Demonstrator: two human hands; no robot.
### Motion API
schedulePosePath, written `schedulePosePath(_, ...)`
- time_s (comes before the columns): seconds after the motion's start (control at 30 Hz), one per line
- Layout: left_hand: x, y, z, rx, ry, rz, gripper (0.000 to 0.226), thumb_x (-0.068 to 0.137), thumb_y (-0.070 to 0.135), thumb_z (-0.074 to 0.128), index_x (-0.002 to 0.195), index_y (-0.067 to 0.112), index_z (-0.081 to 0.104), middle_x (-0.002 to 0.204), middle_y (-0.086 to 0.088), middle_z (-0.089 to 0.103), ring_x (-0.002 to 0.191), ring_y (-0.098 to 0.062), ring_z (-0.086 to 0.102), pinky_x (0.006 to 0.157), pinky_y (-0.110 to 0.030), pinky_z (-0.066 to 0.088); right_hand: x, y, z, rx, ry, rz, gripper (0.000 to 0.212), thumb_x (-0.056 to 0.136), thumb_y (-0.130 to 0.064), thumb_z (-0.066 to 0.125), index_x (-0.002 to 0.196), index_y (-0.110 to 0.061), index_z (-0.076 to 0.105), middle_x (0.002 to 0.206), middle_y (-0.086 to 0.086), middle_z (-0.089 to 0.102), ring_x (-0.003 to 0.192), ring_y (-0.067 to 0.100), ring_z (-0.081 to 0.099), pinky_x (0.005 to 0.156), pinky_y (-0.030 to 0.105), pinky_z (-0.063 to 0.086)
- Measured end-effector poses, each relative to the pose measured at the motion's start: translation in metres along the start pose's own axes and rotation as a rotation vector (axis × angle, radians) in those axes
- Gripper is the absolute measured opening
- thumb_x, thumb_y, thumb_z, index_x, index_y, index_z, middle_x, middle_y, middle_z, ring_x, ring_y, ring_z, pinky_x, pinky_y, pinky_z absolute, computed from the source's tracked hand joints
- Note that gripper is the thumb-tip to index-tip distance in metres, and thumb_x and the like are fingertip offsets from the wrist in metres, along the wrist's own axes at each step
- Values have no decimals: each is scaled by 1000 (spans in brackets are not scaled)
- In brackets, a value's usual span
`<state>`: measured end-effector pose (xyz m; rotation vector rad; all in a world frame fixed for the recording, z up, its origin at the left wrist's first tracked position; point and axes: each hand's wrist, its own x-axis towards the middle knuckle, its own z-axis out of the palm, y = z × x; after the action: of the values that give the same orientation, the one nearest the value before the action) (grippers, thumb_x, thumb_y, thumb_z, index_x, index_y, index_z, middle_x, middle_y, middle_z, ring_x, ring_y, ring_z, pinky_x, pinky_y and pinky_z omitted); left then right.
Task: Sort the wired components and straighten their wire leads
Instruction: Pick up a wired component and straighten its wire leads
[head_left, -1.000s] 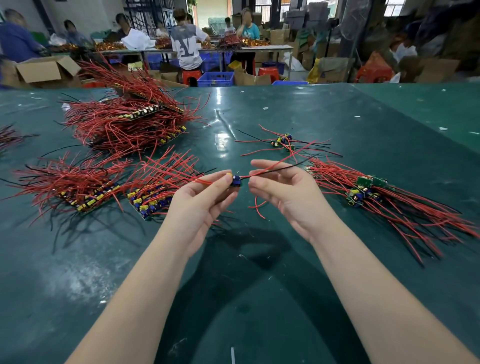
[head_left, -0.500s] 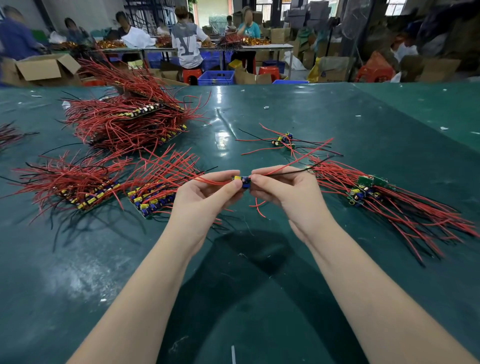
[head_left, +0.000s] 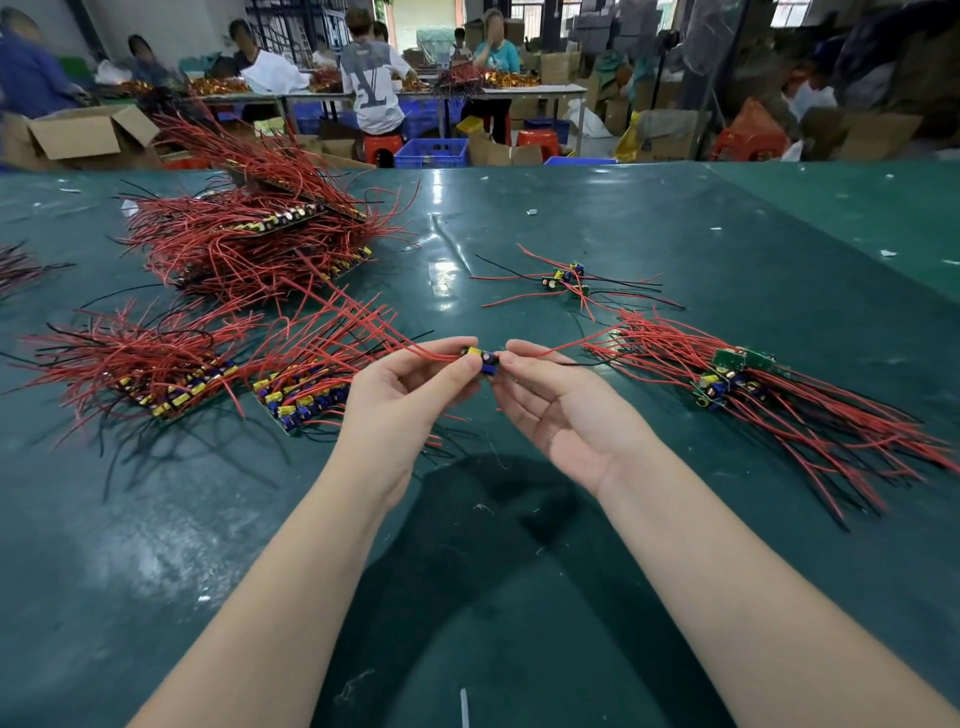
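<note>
Our hands have closed in, left hand (head_left: 410, 384) and right hand (head_left: 550, 400) both pinching the component (head_left: 482, 358), so we draw its leads out gently.

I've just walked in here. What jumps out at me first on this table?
Heaps of red wires bristle across the left of the green table, with another pile on the right. At the centre, the left hand and right hand pinch one small blue and yellow component between them.
</note>
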<state>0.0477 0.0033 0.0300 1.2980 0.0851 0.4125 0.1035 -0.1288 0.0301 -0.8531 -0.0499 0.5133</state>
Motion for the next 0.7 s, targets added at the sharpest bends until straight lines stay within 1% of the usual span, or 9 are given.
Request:
schedulePosePath(0.07, 1, 0, 0, -65, 8, -37, 14, 86, 0, 62, 96, 7, 70, 84, -4, 73, 75, -13, 67, 76, -20, 56, 0, -1, 0, -38, -16, -20, 12, 85, 2, 64, 83, -9, 67, 80, 9, 74, 71, 15, 73, 61, 20, 56)
schedulePosePath(0.17, 2, 0, -1, -152, 2, -78, 14, 86, -1, 60, 97, 3, 68, 84, -5, 73, 74, -12, 68, 77, -19, 56, 0, -3, 0, -32, -32, -11, 11, 85, 1, 64, 83, -9, 67, 80, 9, 74, 72, 15, 73, 62, 20, 56)
schedulePosePath(0.37, 1, 0, 0, -195, -14, -96, 16, 86, 0, 59, 99, 3, 67, 85, -4, 74, 77, -11, 68, 80, -18, 55, -1, -1, 1, 82, 4, 95, 9, 84, -3, 67, 82, -11, 69, 79, 8, 75, 71, 13, 72, 60, 21, 57)
schedulePosePath(0.47, 2, 0, 1, -212, 10, -95, 14, 86, 1, 59, 98, 3, 67, 84, -4, 74, 76, -10, 69, 78, -18, 56, 0, -3, 1, 71, 5, 63, 15, 85, -3, 66, 75, -12, 73, 80, 8, 74, 71, 16, 73, 60, 22, 57)
schedulePosePath(0.6, 2, 2, 1, -252, 23, -106, 16, 81, 4, 63, 96, 3, 67, 82, -5, 74, 75, -11, 70, 72, -16, 56, 0, -3, -1, 39, 42, -33, 21, 82, 4, 68, 67, -11, 74, 78, 8, 73, 70, 17, 72, 58, 20, 56)
schedulePosePath(0.67, 2, 2, 1, -283, 22, -122, 17, 80, 6, 63, 97, 3, 67, 82, -5, 74, 75, -11, 70, 71, -16, 55, 0, -2, -1, 63, 41, -30, 24, 81, 4, 69, 63, -11, 75, 77, 8, 73, 70, 15, 72, 56, 19, 55)
schedulePosePath(0.7, 2, 1, 1, -298, 22, -131, 15, 83, 5, 62, 97, 3, 67, 82, -5, 74, 76, -11, 70, 71, -16, 55, 0, -2, -1, 84, 37, -18, 23, 81, 4, 69, 64, -10, 75, 77, 8, 73, 70, 15, 72, 55, 18, 55)
